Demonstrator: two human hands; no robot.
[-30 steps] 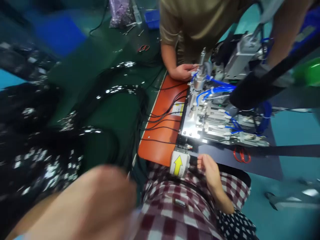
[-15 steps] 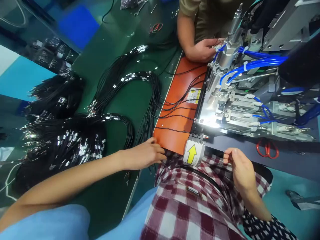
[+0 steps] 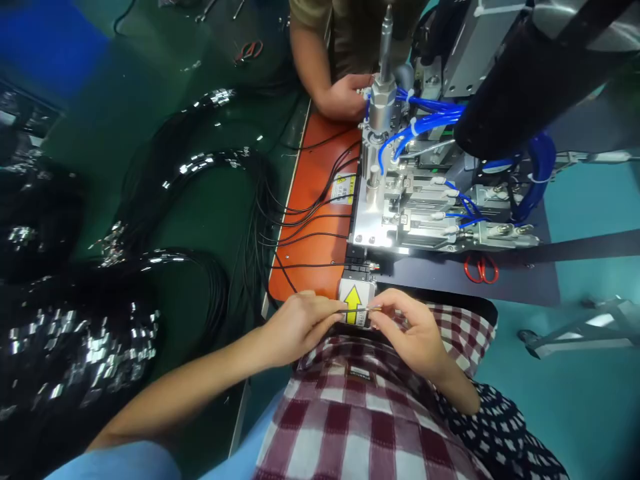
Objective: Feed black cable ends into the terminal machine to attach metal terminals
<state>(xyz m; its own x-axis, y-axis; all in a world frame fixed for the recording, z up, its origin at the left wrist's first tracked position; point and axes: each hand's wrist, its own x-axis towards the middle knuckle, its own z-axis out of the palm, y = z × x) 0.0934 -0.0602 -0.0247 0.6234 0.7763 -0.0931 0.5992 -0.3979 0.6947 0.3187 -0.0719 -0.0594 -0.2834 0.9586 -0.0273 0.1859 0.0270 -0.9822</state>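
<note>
Left hand [image 3: 295,327] pinches one thin black cable [image 3: 345,311] between thumb and forefinger, other fingers curled in; my right hand [image 3: 407,330] pinches the same cable at its free end, where a small metal tip shows just past the fingertips. Both hands sit close together at 6 o'clock of the bench, directly in front of the yellow-arrow label [image 3: 354,303] on the machine's near edge.

Cable position: held level across the label, apart from the orange mat [image 3: 313,193], not yet in the fixture.

State of work, as I judge it:
- Done: several cables already lie across the orange mat, running toward the metal fixture [image 3: 400,213] at 1 o'clock; whether their ends are seated I cannot tell.
- In hand: one cable, end being straightened or lined up.
- Left: large bundles of black cables [image 3: 75,333] at 9 o'clock, metal tips glinting, and looped bundles [image 3: 200,167] at 11 o'clock on the green bench top [image 3: 215,220]. The stock looks far bigger than what is laid out, so I put the batch at an early stage.

Other notes: another person's hand [image 3: 343,97] rests at 12 o'clock by the upright cylinder with blue hoses [image 3: 425,120]. Red-handled scissors [image 3: 481,268] lie at 3 o'clock.
</note>
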